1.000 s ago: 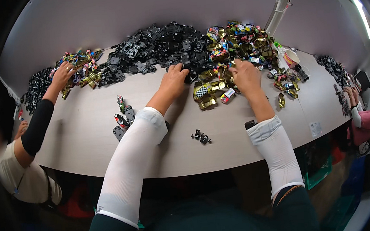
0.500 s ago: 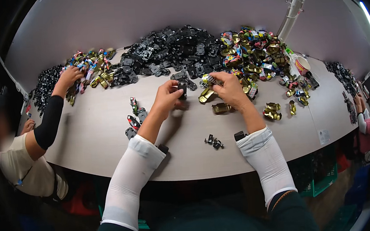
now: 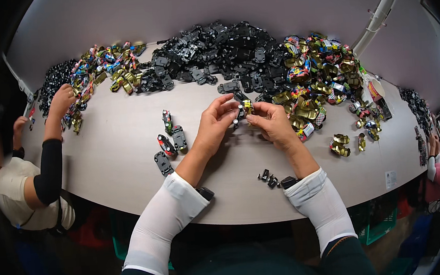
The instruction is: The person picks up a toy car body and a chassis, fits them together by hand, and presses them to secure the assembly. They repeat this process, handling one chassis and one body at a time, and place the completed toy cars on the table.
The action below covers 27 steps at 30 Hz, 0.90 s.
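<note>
**2 hands, 1 tiny car over the table**

Pinching from both sides, that is how we meet this moment: the left hand (image 3: 214,125) and the right hand (image 3: 273,123) face each other just above the pale, matte table (image 3: 118,161), fingers curled in around a small toy car (image 3: 245,108). We can make out a glossy gold shell against a dark plastic underside, held between the fingertips of both hands, just in front of the big piles. Both hands are closed on it, neither lying loose.

Behind the hands we see a broad heap of black chassis parts (image 3: 218,49), dull and angular, spread along the far side of the table. To its right sits a pile of shiny car bodies (image 3: 318,73), metallic gold mixed with bright printed colours, rounded and reflective.

Left of the left wrist, 4 finished little cars (image 3: 168,141) lie near one another on the bare surface. Near the right forearm, a few small black bits (image 3: 268,177) rest close to the table edge. A few gold shells (image 3: 340,146) lie apart on the right.

White, smooth sleeves cover both forearms.

At the far left, another person's hand (image 3: 61,101) reaches into a second colourful pile (image 3: 106,71).
</note>
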### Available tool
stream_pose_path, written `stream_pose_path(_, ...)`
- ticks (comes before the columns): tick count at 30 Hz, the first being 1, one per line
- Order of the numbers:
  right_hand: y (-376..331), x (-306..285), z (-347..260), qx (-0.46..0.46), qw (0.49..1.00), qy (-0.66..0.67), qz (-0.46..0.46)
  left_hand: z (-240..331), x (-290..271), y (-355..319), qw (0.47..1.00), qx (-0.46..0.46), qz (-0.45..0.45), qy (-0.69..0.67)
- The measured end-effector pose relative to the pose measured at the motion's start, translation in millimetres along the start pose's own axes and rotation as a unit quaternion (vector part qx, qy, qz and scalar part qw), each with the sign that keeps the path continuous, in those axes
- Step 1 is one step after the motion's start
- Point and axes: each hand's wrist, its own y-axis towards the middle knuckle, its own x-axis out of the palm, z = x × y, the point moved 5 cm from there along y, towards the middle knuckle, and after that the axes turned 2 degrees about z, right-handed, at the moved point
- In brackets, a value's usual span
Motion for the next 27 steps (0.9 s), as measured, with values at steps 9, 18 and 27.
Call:
stream_pose_path(9, 0, 4, 1, -0.110, 0.993, -0.044, 0.013, -9, 2, -1, 0.996, -0.013, -0.071, 0.061)
stream_pose_path(18, -15, 8, -25, -0.197, 0.937, -0.252, 0.139, -14, -8, 1, 0.998, 0.033, 0.016, 0.046)
stream_pose_path(27, -24, 29, -35, -0.270, 0.862, -0.400, 0.155, -9, 8, -10, 0.996, 0.078, 0.015, 0.038)
